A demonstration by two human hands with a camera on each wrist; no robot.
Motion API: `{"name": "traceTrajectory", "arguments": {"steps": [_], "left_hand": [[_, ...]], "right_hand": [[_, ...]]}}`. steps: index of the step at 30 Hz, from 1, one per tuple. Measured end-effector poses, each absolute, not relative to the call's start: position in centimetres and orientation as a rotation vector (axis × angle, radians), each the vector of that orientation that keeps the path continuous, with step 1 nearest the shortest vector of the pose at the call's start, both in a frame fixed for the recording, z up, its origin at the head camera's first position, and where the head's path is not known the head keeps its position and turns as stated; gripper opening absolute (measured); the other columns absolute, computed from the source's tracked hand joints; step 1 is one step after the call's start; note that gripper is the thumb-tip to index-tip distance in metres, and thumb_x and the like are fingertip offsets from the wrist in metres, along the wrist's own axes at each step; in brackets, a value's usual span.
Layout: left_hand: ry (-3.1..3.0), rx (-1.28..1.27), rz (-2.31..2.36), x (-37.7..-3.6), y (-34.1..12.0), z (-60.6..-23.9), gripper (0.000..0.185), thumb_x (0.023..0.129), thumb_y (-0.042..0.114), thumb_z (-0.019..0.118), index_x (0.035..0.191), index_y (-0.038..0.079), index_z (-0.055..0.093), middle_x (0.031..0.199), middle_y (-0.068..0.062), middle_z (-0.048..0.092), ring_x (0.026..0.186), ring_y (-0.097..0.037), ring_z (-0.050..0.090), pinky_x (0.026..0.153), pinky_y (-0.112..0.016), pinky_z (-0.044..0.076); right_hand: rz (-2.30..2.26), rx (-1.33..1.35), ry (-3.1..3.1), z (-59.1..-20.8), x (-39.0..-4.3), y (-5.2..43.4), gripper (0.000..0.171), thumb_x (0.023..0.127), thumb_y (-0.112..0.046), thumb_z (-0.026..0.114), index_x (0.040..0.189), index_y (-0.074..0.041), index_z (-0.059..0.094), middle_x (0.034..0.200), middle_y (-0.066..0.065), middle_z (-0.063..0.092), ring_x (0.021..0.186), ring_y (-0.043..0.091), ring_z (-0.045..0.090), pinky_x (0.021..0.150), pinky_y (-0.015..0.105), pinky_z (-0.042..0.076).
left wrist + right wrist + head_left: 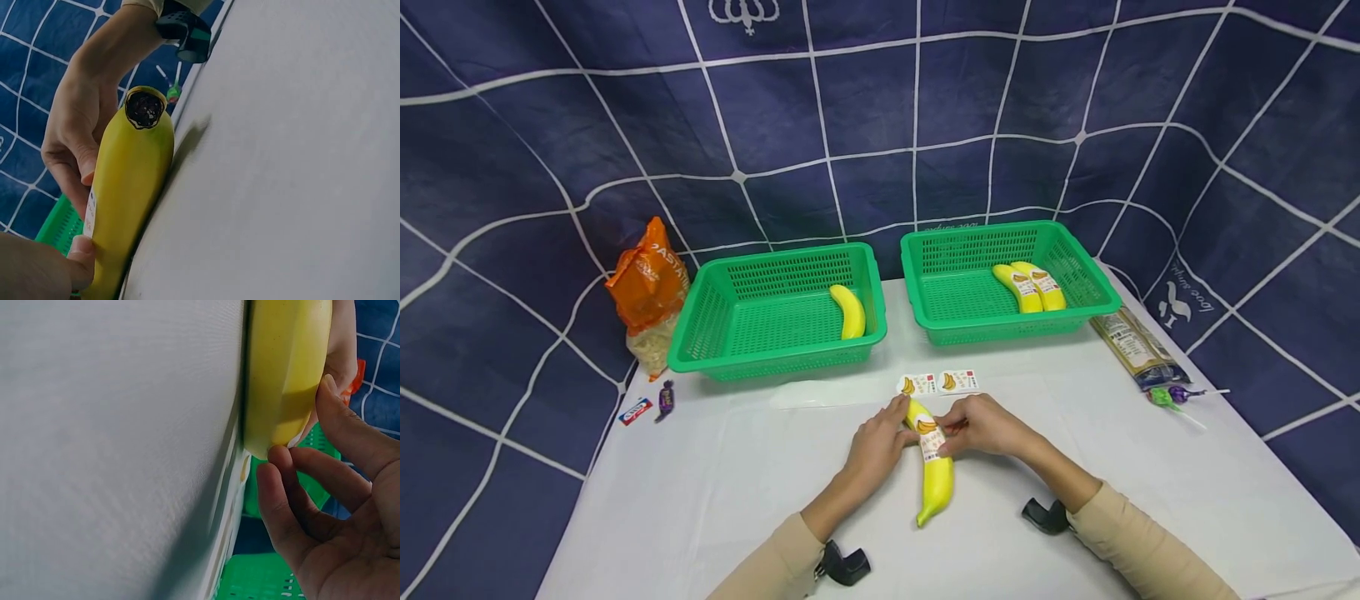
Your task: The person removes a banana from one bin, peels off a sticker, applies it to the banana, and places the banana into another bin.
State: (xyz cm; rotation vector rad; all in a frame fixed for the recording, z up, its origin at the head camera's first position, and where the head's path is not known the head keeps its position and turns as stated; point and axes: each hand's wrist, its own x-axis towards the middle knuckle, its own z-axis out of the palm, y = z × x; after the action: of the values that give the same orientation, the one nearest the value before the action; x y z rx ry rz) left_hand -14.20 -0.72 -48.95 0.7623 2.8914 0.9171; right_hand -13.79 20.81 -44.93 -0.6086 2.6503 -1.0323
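Note:
A yellow banana (937,483) lies on the white table, its stem toward me, with a banana-picture label (933,446) on its upper side. My left hand (876,440) holds its far part from the left, thumb beside the label. From the right, my right hand (981,425) grips the banana with thumb and curled fingertips at the label's edge. The right wrist view shows those fingertips (279,453) against the banana (287,369); a bit of white label shows there. The banana's dark stem end (145,109) faces the left wrist camera. Just beyond lie two more labels (958,381).
A green basket (775,362) at the back left holds one plain banana (848,312). Another green basket (1022,329) at the back right holds two labelled bananas (1041,286). An orange bag (651,287), wrapped candies (665,400), a flat packet (1138,346) and lollipops (1172,396) lie toward the sides.

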Motion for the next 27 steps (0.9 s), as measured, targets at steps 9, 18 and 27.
{"name": "traceTrajectory", "arguments": {"steps": [9,18,27], "left_hand": [[2.428,0.845,0.901,-14.2,-2.2,-47.9,0.119,0.075,0.059,0.075,0.157,0.006,0.007,0.165,-0.012,-0.007,0.152,-0.029,0.012,0.118,-0.048,0.03],[2.435,0.808,0.909,-13.6,-2.1,-47.9,0.125,0.07,0.062,0.077,0.157,0.006,0.007,0.165,-0.007,-0.008,0.153,-0.025,0.008,0.12,-0.046,0.027],[2.473,0.778,0.89,-13.3,-1.8,-47.9,0.125,0.07,0.067,0.075,0.157,0.006,0.008,0.165,-0.01,-0.007,0.152,-0.027,0.011,0.118,-0.049,0.03]], "right_hand": [[-1.045,-0.616,2.663,-45.0,-13.6,20.7,0.046,0.069,-0.028,0.087,0.106,-0.004,0.075,0.081,-0.003,0.071,0.068,-0.001,0.055,0.061,0.017,0.05],[-1.023,-0.647,2.664,-45.1,-13.4,20.8,0.045,0.071,-0.028,0.086,0.108,-0.004,0.075,0.087,-0.001,0.073,0.07,-0.002,0.056,0.063,0.017,0.05],[-0.995,-0.652,2.723,-45.0,-13.0,20.9,0.037,0.072,-0.03,0.085,0.101,-0.008,0.078,0.079,-0.005,0.074,0.064,-0.003,0.054,0.058,0.017,0.048]]}}
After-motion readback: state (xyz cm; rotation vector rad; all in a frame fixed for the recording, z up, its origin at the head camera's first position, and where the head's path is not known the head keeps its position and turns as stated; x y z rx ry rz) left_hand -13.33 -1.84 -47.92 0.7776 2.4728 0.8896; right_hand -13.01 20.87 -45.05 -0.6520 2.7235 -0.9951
